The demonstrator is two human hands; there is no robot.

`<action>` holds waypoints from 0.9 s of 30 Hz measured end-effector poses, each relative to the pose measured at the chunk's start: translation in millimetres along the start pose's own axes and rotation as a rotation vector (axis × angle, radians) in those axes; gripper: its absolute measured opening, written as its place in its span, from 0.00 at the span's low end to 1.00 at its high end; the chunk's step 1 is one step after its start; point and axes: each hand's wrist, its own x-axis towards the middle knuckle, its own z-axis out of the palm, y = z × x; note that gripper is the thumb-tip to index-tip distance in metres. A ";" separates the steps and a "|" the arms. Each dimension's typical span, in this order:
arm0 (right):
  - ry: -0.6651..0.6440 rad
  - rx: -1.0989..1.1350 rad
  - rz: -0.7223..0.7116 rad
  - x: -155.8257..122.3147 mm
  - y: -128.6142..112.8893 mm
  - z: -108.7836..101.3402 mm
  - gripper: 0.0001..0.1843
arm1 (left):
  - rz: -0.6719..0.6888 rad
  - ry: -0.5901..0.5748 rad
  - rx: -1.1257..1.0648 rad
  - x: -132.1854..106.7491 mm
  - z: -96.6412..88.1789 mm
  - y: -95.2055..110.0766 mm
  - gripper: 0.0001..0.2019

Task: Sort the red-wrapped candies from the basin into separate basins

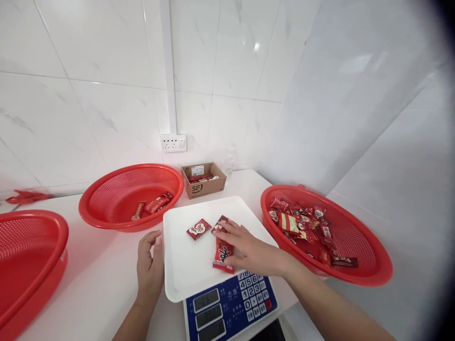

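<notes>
A white scale tray (192, 265) sits on a blue digital scale (231, 308) in front of me. My right hand (245, 248) lies flat and open on the tray, its fingers resting on two red snack packets (223, 253). A third red packet (198, 229) lies free on the tray to the left. My left hand (149, 265) rests on the white table against the tray's left edge, fingers loosely curled and holding nothing.
A red mesh basket (355, 270) at the right holds several red snack packets. Another red basket (106, 208) behind the tray holds a few packets. A third red basket (31, 255) is at far left. A small cardboard box (202, 187) stands by the tiled wall.
</notes>
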 end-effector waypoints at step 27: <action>0.574 0.110 0.007 -7.4 25.9 0.9 0.17 | 0.374 0.495 -0.322 21.4 -16.4 -12.1 0.23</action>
